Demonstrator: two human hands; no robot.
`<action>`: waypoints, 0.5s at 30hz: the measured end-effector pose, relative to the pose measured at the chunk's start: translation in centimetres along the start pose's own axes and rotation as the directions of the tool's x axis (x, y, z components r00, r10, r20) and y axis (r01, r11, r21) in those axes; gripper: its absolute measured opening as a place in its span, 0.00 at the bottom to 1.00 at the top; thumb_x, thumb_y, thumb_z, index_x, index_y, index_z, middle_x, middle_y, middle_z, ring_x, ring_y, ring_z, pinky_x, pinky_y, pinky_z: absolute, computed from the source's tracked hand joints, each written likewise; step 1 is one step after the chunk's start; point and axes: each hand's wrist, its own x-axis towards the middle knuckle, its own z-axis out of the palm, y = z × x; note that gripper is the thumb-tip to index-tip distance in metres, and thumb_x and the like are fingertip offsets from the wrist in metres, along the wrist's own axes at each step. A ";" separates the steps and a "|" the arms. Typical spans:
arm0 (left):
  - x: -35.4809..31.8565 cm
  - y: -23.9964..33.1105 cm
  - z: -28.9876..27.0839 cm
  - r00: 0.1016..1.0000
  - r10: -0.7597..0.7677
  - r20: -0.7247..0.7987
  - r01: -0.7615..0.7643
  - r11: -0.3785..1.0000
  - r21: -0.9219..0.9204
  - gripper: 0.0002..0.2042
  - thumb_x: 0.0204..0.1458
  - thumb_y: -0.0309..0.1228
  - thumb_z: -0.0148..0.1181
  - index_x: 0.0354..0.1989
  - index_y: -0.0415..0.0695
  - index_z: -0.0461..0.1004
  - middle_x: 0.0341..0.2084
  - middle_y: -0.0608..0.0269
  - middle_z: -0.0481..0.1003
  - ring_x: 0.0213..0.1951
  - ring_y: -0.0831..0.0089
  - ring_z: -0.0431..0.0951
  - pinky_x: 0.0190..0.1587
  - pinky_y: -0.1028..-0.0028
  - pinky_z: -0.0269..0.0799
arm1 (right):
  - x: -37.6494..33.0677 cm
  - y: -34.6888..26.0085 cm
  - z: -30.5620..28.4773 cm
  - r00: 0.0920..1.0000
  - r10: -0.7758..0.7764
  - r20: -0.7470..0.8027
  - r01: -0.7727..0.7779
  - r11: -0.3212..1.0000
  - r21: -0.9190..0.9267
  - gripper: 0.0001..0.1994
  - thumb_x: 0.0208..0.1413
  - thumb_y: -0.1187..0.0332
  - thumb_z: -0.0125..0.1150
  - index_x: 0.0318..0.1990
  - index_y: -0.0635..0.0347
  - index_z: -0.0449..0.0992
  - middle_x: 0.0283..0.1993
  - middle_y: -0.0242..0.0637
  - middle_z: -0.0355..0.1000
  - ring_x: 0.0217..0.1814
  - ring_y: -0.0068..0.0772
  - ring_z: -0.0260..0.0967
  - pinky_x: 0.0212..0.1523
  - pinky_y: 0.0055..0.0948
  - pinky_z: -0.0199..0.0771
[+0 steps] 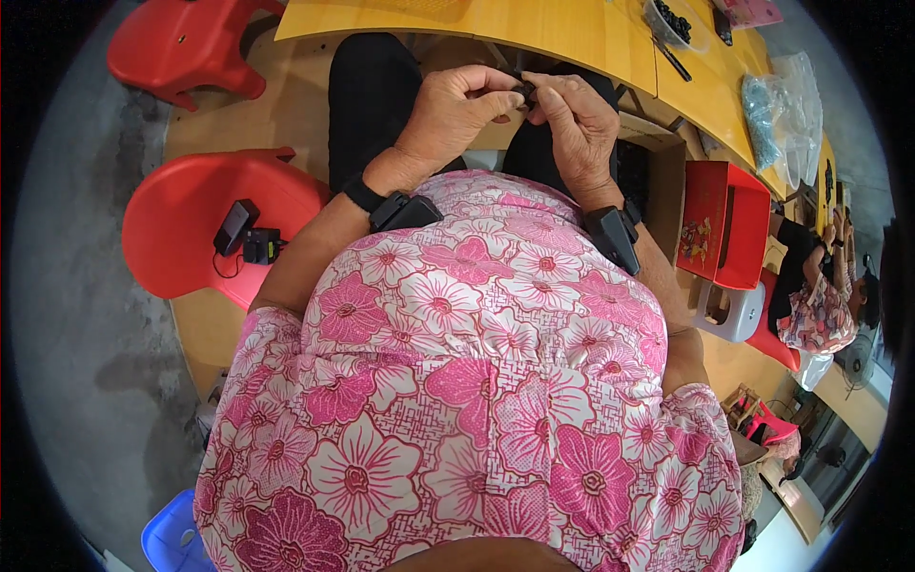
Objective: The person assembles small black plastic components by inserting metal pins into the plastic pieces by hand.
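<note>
Both of my hands meet over my lap, just below the near edge of the yellow table. A small dark piece sits between my fingertips, too small and too covered to name. My left hand pinches it from the left, thumb and forefinger together. From the right, my right hand closes its thumb and fingers on the same piece. Each wrist wears a strap with a black box.
On the table at the right are a clear bowl of black pieces, a black pen-like tool and plastic bags. A red box stands right; red stools are left. Another person sits far right.
</note>
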 end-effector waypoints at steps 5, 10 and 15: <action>0.0 0.2 0.2 0.998 0.062 0.019 -0.063 0.996 0.066 0.09 0.50 0.27 0.60 0.39 0.37 0.75 0.29 0.66 0.76 0.30 0.81 0.74 0.33 0.82 0.71 | 0.1 0.5 0.3 0.970 0.245 0.003 -0.235 0.925 0.298 0.05 0.53 0.75 0.57 0.34 0.64 0.78 0.28 0.32 0.71 0.25 0.18 0.67 0.25 0.16 0.65; 0.1 0.4 0.2 0.996 0.089 0.008 -0.089 0.989 0.116 0.09 0.50 0.27 0.60 0.39 0.39 0.76 0.29 0.67 0.76 0.32 0.82 0.74 0.35 0.82 0.70 | 0.1 0.4 0.5 0.920 0.388 0.061 -0.359 0.768 0.531 0.03 0.52 0.74 0.59 0.32 0.63 0.78 0.28 0.32 0.71 0.24 0.19 0.67 0.27 0.19 0.70; 0.3 0.4 0.1 0.994 0.105 -0.006 -0.104 0.991 0.079 0.08 0.48 0.24 0.60 0.36 0.35 0.76 0.28 0.63 0.76 0.30 0.80 0.76 0.34 0.82 0.73 | 0.1 0.9 0.3 0.852 0.489 0.189 -0.466 0.542 0.699 0.03 0.51 0.73 0.60 0.32 0.62 0.77 0.28 0.32 0.71 0.26 0.20 0.66 0.31 0.22 0.74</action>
